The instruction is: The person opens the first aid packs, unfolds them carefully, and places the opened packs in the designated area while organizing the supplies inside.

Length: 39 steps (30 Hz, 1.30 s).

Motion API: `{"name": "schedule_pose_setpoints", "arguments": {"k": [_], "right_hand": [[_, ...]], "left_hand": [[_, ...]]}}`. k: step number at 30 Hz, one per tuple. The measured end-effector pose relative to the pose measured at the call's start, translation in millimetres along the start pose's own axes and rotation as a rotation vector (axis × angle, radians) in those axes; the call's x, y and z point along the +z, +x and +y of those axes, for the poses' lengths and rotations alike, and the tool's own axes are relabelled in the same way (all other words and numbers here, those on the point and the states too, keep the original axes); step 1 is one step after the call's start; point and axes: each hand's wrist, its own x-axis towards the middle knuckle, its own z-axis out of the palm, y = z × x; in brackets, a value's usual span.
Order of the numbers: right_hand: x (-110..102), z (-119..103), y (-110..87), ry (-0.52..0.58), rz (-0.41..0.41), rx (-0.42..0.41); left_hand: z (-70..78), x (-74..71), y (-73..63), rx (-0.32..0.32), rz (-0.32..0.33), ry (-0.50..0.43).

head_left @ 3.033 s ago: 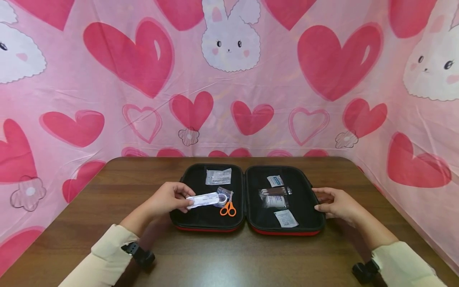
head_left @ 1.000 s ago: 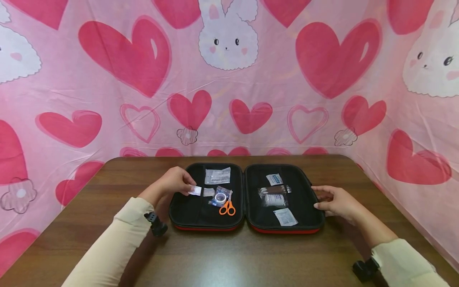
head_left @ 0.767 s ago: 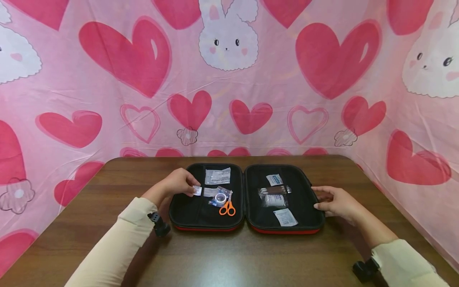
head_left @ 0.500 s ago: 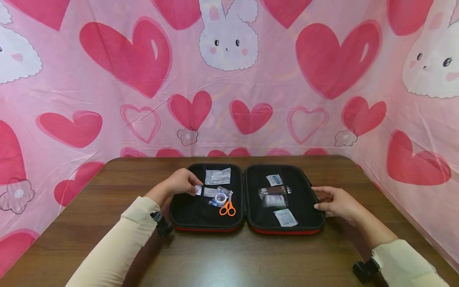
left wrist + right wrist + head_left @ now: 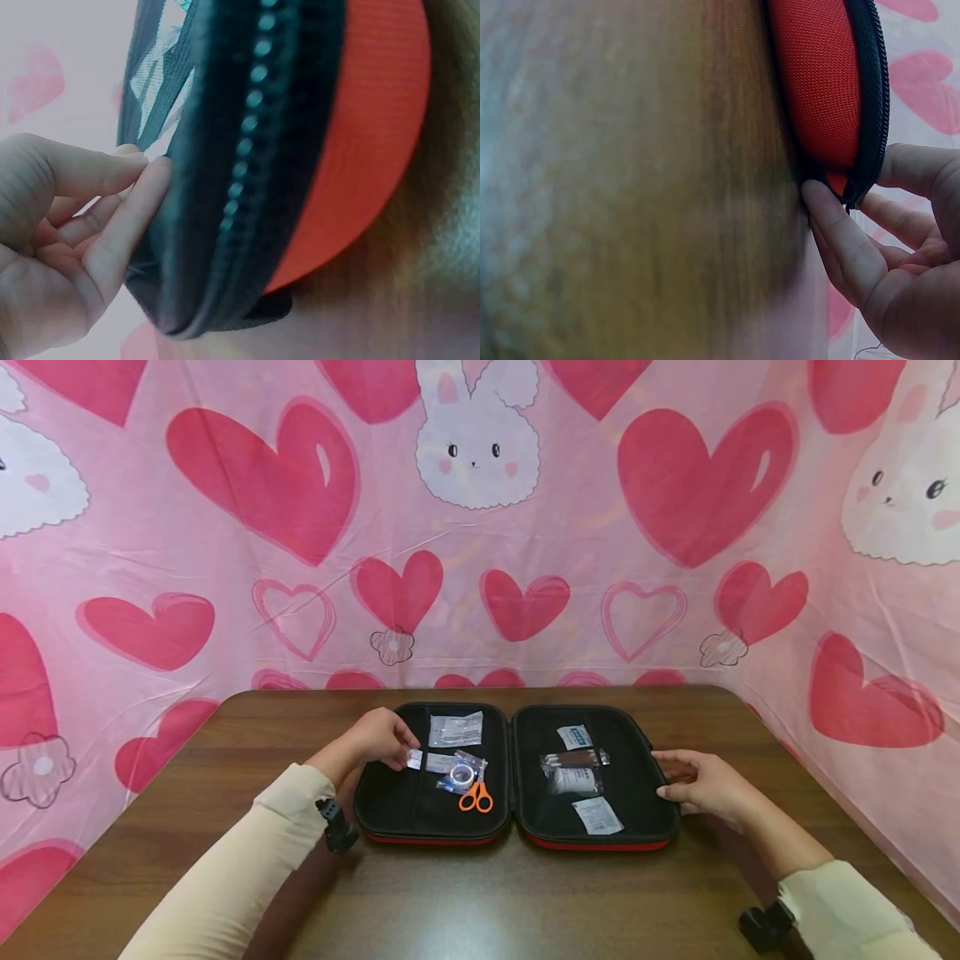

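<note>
A zip case (image 5: 390, 814), black inside and red outside, lies open flat on the table. My left hand (image 5: 381, 739) is at its left half and pinches the end of a slim white packet (image 5: 438, 763) between thumb and fingertips. A black strap (image 5: 424, 727) crosses the packet, which shows on both sides of it. In the left wrist view the fingertips (image 5: 154, 169) are just inside the zipped rim. My right hand (image 5: 705, 785) grips the case's right edge, thumb on one side of the rim and fingers on the other in the right wrist view.
Beside the slim packet lie orange-handled scissors (image 5: 476, 797), a white tape roll (image 5: 461, 774) and a clear packet (image 5: 456, 730). The right half holds a blue-and-white sachet (image 5: 574, 737), bagged swabs (image 5: 573, 758), a wrapped white roll (image 5: 576, 781) and a white sachet (image 5: 598, 816). Wooden table (image 5: 480, 902) around.
Three seconds ago the left hand held the slim packet over the tape roll. It has since moved back and the packet now lies under the strap. The right hand has stayed on the case edge.
</note>
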Motion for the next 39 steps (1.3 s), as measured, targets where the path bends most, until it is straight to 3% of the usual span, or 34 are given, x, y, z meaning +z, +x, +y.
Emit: {"name": "schedule_pose_setpoints", "arguments": {"k": [12, 25, 39], "right_hand": [[-1, 0, 0.4, -0.013, -0.006, 0.003], [-1, 0, 0.8, -0.008, -0.001, -0.006], [-2, 0, 0.8, -0.028, 0.005, 0.024]], "left_hand": [[-0.3, 16.8, 8.7, -0.026, 0.027, -0.113], [3.3, 24.7, 13.8, -0.037, 0.031, -0.283], [2.5, 16.3, 4.9, -0.063, 0.052, -0.233]]}}
